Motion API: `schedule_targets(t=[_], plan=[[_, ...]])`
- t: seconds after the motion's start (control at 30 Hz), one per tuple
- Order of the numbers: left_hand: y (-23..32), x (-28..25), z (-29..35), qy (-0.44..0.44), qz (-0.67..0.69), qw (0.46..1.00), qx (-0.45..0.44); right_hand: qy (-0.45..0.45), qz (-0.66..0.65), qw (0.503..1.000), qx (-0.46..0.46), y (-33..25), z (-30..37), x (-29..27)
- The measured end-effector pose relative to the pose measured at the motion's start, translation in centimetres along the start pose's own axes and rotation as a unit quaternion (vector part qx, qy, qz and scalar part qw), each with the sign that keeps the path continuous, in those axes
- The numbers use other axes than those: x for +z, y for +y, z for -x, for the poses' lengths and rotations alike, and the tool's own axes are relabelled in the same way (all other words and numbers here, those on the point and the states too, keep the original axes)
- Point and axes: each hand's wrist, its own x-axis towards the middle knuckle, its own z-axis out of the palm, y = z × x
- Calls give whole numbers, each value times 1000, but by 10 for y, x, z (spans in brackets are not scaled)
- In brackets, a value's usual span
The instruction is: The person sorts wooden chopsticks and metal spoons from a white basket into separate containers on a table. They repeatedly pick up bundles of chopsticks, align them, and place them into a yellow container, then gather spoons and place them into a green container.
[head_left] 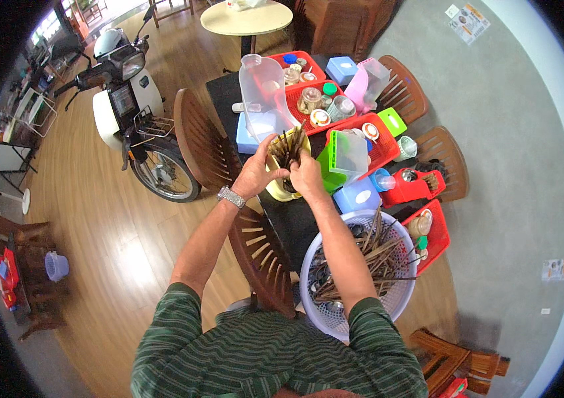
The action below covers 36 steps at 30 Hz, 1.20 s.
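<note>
While both hands meet over the dark bench [295, 229], the left hand [255, 174] and the right hand [306, 176] each close their grip around a bundle of brown chopsticks [290, 147] standing in a yellow holder [279, 189]. Just near-right sits a white basket [398, 295] of more sticks.

We see dark brown chopsticks [290, 149] in a pale yellow cup [281, 187], red trays [388, 149], a white basket [388, 302], a green-striped shirt [262, 358].
</note>
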Motion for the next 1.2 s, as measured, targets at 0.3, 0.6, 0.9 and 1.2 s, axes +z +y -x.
schedule_targets(t=[0.3, 0.6, 0.9, 1.2], plan=[[-8, 1, -2, 23, 75, 997, 4, -70, -49, 996, -21, -4, 0, -3], [-9, 2, -2, 0, 156, 988, -4, -159, 16, 986, 48, 2, -9, -8], [-3, 4, -5, -4, 133, 991, -15, -161, -69, 984, -44, -1, -15, -15], [-4, -8, -21, -47, 189, 981, -7, -165, -149, 973, 54, 15, -19, -2]])
